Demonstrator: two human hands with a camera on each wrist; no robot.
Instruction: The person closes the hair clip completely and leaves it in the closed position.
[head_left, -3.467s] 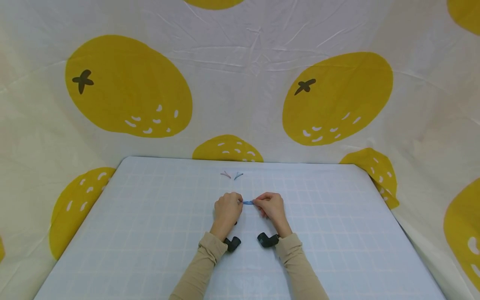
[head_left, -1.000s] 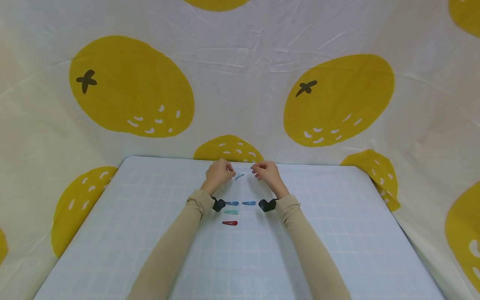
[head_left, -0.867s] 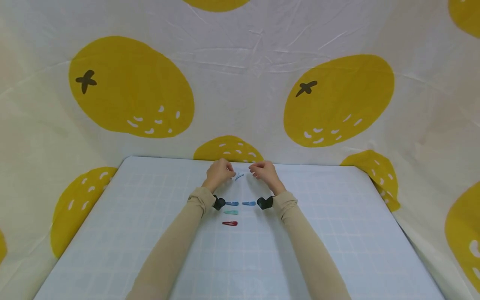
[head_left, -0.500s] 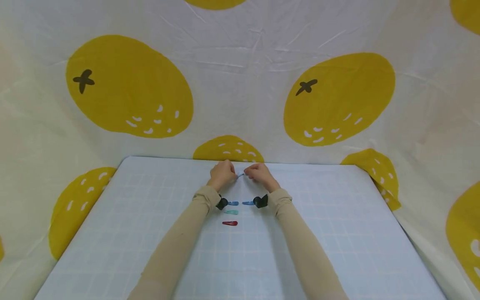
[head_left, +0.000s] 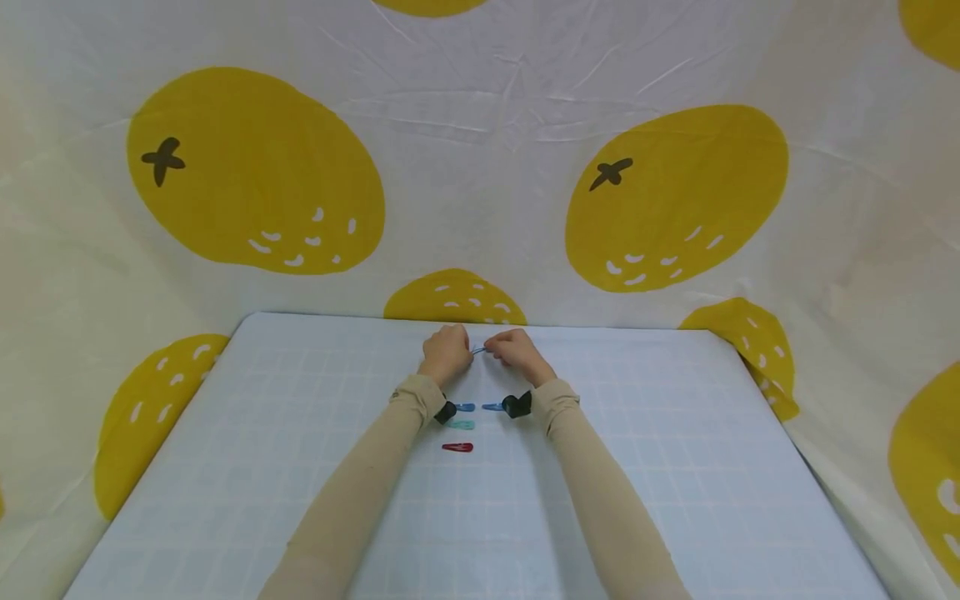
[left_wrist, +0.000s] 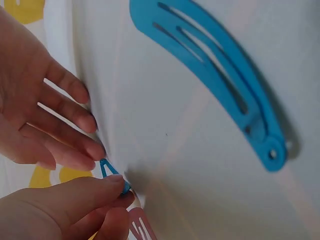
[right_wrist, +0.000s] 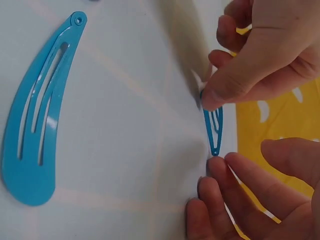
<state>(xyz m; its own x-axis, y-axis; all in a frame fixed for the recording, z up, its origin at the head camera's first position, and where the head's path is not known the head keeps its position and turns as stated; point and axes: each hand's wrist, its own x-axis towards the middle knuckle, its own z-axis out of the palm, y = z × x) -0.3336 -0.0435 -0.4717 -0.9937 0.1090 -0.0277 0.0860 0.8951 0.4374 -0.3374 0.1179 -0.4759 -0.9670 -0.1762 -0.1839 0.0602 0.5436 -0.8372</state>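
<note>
Near the table's far edge, my left hand [head_left: 446,357] pinches the wide end of a small blue snap hair clip [right_wrist: 214,127] between thumb and finger. My right hand [head_left: 520,353] faces it from the other side, fingers loosely extended and fingertips right at the clip's narrow end; its thumb stands apart in the right wrist view. A pink hair clip [left_wrist: 141,225] shows beside my left hand in the left wrist view. Below the wrists lie two more blue hair clips, one on the left [left_wrist: 210,65] and one on the right [right_wrist: 37,125].
Closer to me on the white gridded table [head_left: 675,467] are a teal hair clip [head_left: 462,425] and a red hair clip [head_left: 457,447]. A black wrist camera [head_left: 517,406] hangs over the right blue clip. Behind the table's far edge rises a curtain [head_left: 480,192] with yellow fruit prints.
Both hands have moved from mid-table, where they held a blue clip, to the far edge. That clip now lies down. Lately the left hand took hold of the far blue clip as the right moved closer.
</note>
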